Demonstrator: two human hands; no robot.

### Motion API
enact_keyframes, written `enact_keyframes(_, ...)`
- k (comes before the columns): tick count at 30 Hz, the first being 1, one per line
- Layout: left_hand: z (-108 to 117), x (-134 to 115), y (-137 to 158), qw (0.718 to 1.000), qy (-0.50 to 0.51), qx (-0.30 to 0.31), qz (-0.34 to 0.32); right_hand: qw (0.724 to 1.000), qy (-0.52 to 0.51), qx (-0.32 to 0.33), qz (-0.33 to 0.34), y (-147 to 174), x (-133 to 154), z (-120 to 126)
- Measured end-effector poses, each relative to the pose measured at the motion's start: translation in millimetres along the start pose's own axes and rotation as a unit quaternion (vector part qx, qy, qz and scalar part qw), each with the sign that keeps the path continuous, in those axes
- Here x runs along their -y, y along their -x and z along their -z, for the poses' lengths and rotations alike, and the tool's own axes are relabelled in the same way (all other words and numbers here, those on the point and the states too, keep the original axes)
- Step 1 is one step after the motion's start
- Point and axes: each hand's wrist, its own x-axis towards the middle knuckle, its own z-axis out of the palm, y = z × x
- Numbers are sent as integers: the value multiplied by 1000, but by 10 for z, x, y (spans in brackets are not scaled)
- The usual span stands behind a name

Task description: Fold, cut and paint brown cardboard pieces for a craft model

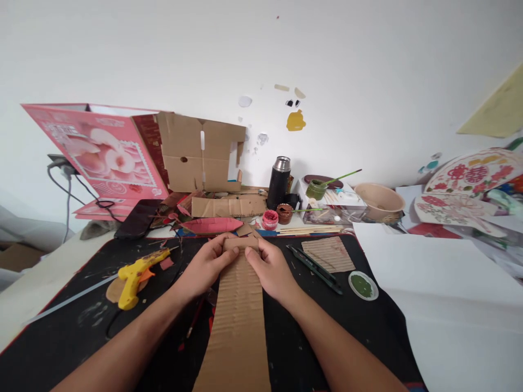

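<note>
A long strip of brown cardboard (240,326) runs from the bottom edge of the view up to both hands, its surface marked with crosswise creases. My left hand (214,257) pinches the far end at its left edge, thumb on top. On the right edge my right hand (273,265) grips the same end in a matching way. Between the thumbs the end of the strip is folded over or curled. The fingers beneath the cardboard are hidden. Just beyond the hands lies a red boat-shaped piece (212,225).
A yellow glue gun (137,276) with a glue stick lies left on the black mat (81,321). To the right are dark pens (316,269), a corrugated piece (330,253) and a lid of green paint (363,286). Behind stand a black thermos (278,184) and paint jars (270,219).
</note>
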Motion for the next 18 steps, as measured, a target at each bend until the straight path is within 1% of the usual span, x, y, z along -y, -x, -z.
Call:
enact_keyframes(5, -17, 24, -14, 1000, 15, -2, -2, 1000, -22, 7, 6, 0, -24, -14)
enact_keyframes(11, -43, 45, -1, 999, 15, -4, -29, 998, -51, 16, 21, 11, -42, -40)
enact_keyframes(15, -44, 53, 20, 999, 4, -6, -42, 997, -67, 17, 16, 38, -23, -52)
enact_keyframes(18, -43, 76, 10, 998, 1, -13, -57, 998, -58, 4, 8, 44, -27, -61)
